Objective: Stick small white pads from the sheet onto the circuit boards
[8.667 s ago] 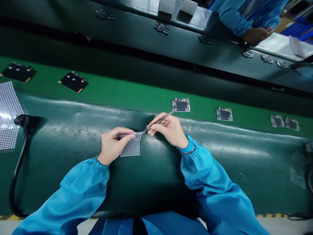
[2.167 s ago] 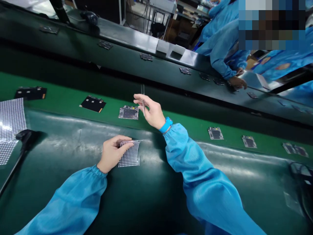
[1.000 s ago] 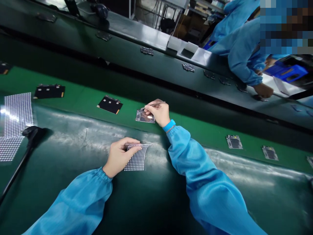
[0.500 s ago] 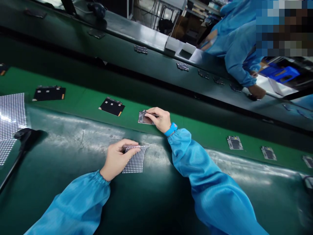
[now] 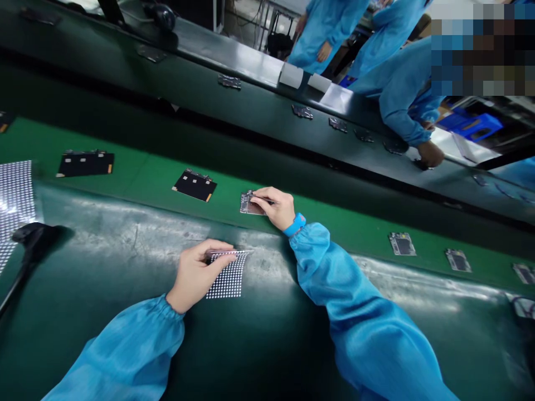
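Observation:
My left hand (image 5: 193, 277) pinches a sheet of small white dots (image 5: 228, 283) between thumb and fingers, above the dark green work surface. The sheet's upper edge is bent over, and its lower part hangs down. Farther forward, my right hand (image 5: 279, 209) is closed on a thin dark tool (image 5: 264, 199) that looks like tweezers; its tip is hard to make out. That hand is right over a circuit board (image 5: 246, 205) on the green belt and hides the board's right part. A blue band circles my right wrist.
Black panels (image 5: 194, 185) with small pale squares lie left on the green belt (image 5: 142, 172); more circuit boards (image 5: 402, 244) lie right. A larger dotted sheet (image 5: 14, 195) and black stand (image 5: 31, 239) are at left. Beyond, co-workers in blue (image 5: 407, 106) are beside another line with boards.
The board under my right hand and the black panels have shifted slightly right, and my right hand with them. My left hand keeps its pinch. More people in blue have appeared at the back.

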`<state>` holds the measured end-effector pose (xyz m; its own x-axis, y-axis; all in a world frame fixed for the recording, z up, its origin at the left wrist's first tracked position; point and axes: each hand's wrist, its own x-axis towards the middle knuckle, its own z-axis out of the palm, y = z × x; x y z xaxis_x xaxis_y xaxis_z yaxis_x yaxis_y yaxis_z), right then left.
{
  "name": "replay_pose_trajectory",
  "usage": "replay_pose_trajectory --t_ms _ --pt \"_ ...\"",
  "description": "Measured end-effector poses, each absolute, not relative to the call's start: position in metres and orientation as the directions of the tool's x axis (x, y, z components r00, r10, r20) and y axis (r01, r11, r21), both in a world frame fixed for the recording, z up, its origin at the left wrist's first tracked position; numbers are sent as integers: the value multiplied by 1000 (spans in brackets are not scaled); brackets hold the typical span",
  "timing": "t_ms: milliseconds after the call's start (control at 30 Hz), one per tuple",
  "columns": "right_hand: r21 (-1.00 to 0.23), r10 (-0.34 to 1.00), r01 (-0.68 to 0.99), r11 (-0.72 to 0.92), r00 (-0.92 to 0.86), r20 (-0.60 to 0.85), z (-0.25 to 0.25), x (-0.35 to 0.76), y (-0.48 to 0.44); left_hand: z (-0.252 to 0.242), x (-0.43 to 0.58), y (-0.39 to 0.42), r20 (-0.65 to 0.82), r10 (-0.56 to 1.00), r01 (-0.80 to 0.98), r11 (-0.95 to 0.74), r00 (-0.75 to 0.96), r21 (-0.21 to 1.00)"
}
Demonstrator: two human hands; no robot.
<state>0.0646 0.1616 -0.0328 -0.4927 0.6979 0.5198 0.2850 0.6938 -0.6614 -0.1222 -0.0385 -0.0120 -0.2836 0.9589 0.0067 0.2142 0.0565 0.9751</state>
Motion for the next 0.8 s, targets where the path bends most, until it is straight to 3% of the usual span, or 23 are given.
replay_pose_trajectory --t_ms 133,533,800 --pt "-668 716 305 679 -474 512 -31 67 160 -15 -122 -40 12 958 223 54 -285 973" --pt "-818 919 440 370 -303 252 -10 68 163 -16 -123 -39 38 955 229 31 -294 973" --pt "-921 958 319 223 -245 147 -10 82 168 -14 -123 -39 45 954 249 32 -296 968"
